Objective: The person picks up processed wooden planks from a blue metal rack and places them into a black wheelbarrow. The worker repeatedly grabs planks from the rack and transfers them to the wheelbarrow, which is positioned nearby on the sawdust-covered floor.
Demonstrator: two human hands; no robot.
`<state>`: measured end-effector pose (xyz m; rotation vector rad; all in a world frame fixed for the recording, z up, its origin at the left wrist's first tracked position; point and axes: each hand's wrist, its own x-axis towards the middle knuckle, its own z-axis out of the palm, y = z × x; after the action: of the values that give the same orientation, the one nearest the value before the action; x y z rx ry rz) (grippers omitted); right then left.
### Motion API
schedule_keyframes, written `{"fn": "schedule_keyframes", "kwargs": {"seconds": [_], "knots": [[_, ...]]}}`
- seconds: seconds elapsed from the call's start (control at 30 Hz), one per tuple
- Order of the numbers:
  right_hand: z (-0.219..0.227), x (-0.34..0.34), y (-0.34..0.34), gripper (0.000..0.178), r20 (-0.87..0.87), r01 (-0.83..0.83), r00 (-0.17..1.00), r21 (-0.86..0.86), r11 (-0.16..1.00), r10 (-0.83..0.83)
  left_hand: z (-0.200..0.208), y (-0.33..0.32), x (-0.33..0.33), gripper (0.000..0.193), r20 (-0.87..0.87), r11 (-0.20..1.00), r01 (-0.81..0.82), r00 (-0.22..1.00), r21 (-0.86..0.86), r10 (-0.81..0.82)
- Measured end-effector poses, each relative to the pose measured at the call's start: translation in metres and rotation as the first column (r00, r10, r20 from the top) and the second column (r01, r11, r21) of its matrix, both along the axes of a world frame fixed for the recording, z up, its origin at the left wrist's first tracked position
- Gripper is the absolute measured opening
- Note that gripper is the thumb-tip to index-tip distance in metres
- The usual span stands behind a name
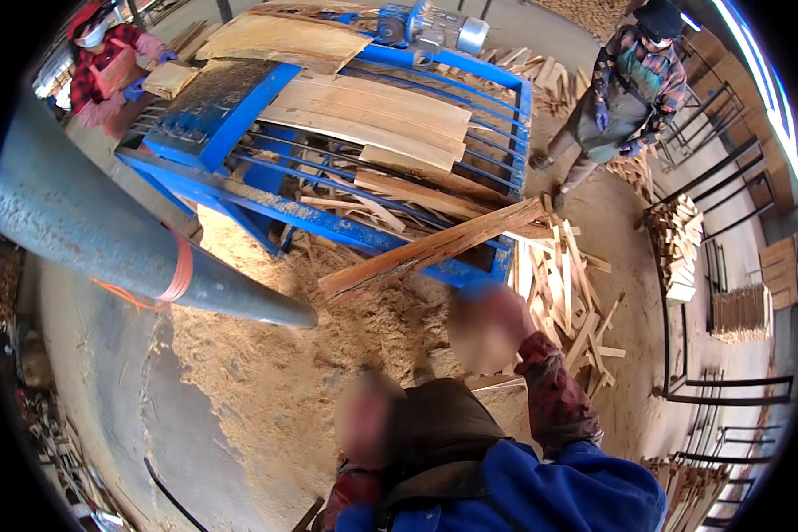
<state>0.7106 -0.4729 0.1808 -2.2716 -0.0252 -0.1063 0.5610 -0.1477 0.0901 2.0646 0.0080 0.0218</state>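
Note:
My right hand [492, 330] is stretched forward by the near right corner of a blue metal machine frame [363, 235]. Blur covers its fingers, so whether it touches the frame or grips anything is unclear. Close to my body, over a dark apron [443, 421], is my left hand [370, 421], smeared as well. A bark-edged wooden slab [426, 251] lies slantwise across the frame's near edge, its left end sticking out. Wide pale boards [368, 111] rest on the machine's bars, and narrower bark-edged strips [417, 191] lie nearer to me.
A thick grey pipe [124, 235] slants in from the left. Sawdust [310, 355] covers the floor before me. Loose offcuts [563, 288] are heaped at right. One co-worker [634, 89] stands far right, another [111, 66] far left. A motor [430, 28] sits on the machine.

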Motion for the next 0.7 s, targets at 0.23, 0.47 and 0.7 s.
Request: {"fn": "schedule_keyframes", "kwargs": {"seconds": [0.23, 0.47, 0.7], "knots": [[0.017, 0.049, -0.096, 0.041, 0.062, 0.243, 0.97, -0.148, 0.959, -0.236, 0.079, -0.024, 0.148, 0.026, 0.18, 0.997, 0.077, 0.981, 0.016, -0.079], [0.007, 0.111, -0.15, 0.1, -0.077, 0.078, 0.987, -0.539, 0.839, -0.142, 0.082, -0.091, 0.266, 0.073, 0.306, 0.862, 0.234, 0.866, 0.45, -0.395], [-0.002, 0.159, -0.158, 0.126, -0.266, -0.193, 0.962, -0.502, 0.843, 0.062, 0.066, -0.093, 0.281, 0.074, 0.154, 0.688, 0.342, 0.82, 0.64, -0.551]]}}
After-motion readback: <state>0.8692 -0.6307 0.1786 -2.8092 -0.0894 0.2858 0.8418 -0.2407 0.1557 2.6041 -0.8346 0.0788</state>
